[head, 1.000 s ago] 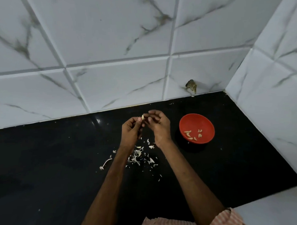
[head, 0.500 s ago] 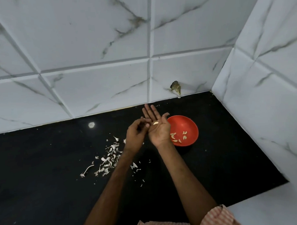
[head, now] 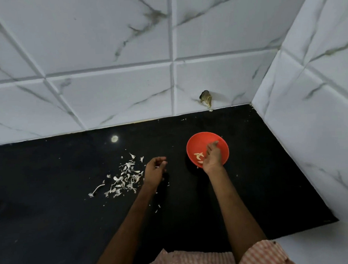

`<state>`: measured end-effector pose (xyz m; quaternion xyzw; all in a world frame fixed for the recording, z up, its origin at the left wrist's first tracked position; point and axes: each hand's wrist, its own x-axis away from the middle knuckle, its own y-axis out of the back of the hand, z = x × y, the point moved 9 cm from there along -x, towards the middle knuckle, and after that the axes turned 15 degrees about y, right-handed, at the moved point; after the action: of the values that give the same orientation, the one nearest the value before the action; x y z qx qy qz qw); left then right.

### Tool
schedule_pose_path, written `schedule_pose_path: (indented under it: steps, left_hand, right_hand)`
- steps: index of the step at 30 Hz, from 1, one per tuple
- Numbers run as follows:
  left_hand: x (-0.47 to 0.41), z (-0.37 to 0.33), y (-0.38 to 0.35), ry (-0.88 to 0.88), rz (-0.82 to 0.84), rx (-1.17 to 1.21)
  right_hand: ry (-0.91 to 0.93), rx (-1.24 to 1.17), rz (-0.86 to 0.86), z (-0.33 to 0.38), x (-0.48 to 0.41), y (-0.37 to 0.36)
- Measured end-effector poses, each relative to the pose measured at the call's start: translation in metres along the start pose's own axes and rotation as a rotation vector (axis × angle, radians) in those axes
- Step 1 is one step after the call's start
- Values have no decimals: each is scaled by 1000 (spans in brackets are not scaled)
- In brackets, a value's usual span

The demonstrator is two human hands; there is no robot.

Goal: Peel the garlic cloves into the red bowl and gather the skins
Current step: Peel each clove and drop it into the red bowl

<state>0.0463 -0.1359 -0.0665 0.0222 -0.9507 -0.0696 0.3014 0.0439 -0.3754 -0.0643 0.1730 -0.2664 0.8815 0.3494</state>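
A red bowl (head: 201,142) stands on the black counter (head: 63,214) right of centre, with several peeled garlic cloves (head: 198,155) inside. My right hand (head: 212,157) hangs over the bowl with its fingers extended and tilted down into it; nothing shows in its grasp. A scatter of white garlic skins (head: 124,178) lies on the counter to the left. My left hand (head: 155,171) hovers just right of the skins, fingers loosely curled, and a small pale bit shows at its fingertips.
White marble-look tiled walls close off the back and right side, meeting in a corner behind the bowl. A small broken hole (head: 206,98) sits in the back wall near the counter. A few stray skin flakes (head: 158,208) lie near my left forearm.
My right hand, which lay palm up with a peeled clove on it beside my left hand, has moved right over the red bowl. My hands have drawn apart.
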Motion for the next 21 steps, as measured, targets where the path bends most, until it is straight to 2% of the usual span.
schedule_pose_path:
  steps: [2, 4, 6, 10, 13, 15, 18, 21]
  left_hand:
    - [-2, 12, 13, -3, -49, -37]
    - [-2, 21, 33, -15, -139, -53]
    - [1, 28, 66, 0, -299, -78]
    - [22, 40, 128, 45, -560, -13]
    - [29, 52, 155, 71, -603, -42]
    - [31, 54, 166, 48, -595, -135]
    - [35, 50, 179, 37, -594, -269]
    - [34, 44, 185, -9, -577, -362]
  right_hand:
    - [38, 127, -25, -6, -2, 1]
    - [242, 256, 23, -1, -1, -11]
    - [420, 368, 158, -4, 12, -33]
    - [592, 709, 554, -45, 59, -90]
    - [712, 1022, 817, -89, 87, -124]
    - [785, 1167, 895, -112, 97, -141]
    - [806, 1387, 946, -143, 104, -150]
    - [872, 1482, 873, -154, 106, -151]
